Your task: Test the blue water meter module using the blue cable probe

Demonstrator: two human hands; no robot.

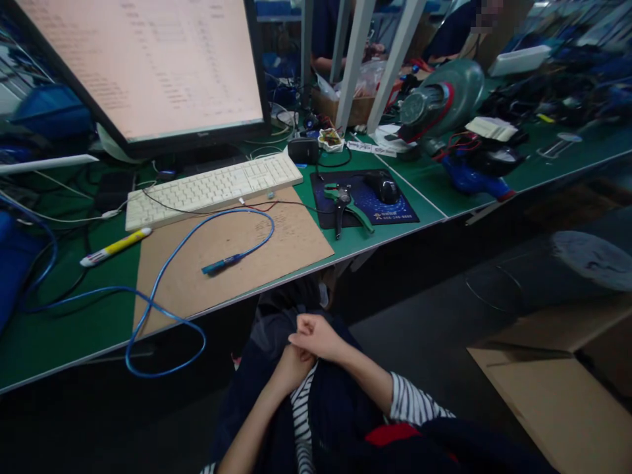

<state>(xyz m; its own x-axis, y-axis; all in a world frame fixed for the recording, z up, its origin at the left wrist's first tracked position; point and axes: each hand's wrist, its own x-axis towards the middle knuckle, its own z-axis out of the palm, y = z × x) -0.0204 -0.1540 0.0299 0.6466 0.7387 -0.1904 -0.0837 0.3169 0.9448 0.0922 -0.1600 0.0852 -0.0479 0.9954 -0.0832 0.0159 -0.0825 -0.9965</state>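
Low over the lap, in front of the table edge, my two hands touch each other. My right hand (318, 337) lies against the top of my left hand (294, 366), its fingers curled closed. The left hand's fingers are also bent and partly covered by the right; whether either holds anything small is hidden. Nearest on the table is a brown board (237, 263), carrying the plug end of a blue cable (222, 264) whose loop hangs past the edge. Green-handled wire strippers (343, 204) rest on a mouse pad (402, 209) beside a black mouse (382, 187).
Behind the board are a white keyboard (217, 187) and a monitor (162, 66). A yellow and white pen-like tool (116, 247) lies left. A grey blower-like machine (444, 99) and a blue tool (474, 178) stand right. An open cardboard box (557, 395) sits lower right. Other people work across the table.
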